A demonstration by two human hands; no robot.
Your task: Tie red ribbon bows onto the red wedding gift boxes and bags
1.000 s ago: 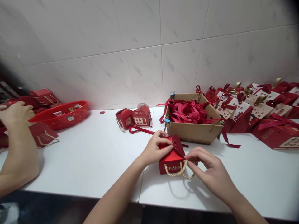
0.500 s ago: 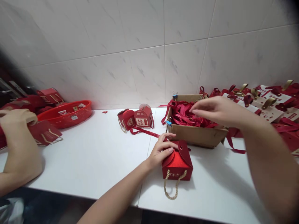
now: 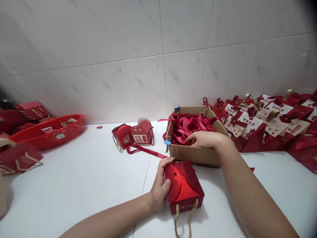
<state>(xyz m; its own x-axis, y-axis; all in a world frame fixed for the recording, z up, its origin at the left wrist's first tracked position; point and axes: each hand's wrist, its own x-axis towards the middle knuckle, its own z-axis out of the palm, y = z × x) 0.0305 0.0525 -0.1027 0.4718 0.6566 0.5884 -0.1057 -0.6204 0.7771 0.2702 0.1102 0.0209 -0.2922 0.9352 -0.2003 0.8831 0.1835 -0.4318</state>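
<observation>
On the white table, my left hand (image 3: 159, 188) is closed around the left side of a small red gift box (image 3: 185, 185). The box has curved top flaps with slots and a twisted gold cord handle hanging toward me. My right hand (image 3: 203, 139) is down in a cardboard box (image 3: 195, 154) full of loose dark red ribbons (image 3: 185, 124). Its fingers are bent in among the ribbons, and the fingertips are partly hidden. One ribbon strip (image 3: 148, 151) lies on the table, running left from near the gift box.
Two small red boxes (image 3: 141, 134) stand near the wall. Rows of finished-looking red and white bags (image 3: 250, 130) fill the right side. At left are a red plastic basin (image 3: 59, 137), a red bag with cord (image 3: 22, 158) and part of another person's arm (image 3: 3, 198). Blue binder clips (image 3: 167, 142) grip the cardboard box.
My right hand has gone from above the cardboard box down into the ribbons. My left hand has shifted from the gift box's top to its side, and the box is turned slightly. The view has swung right.
</observation>
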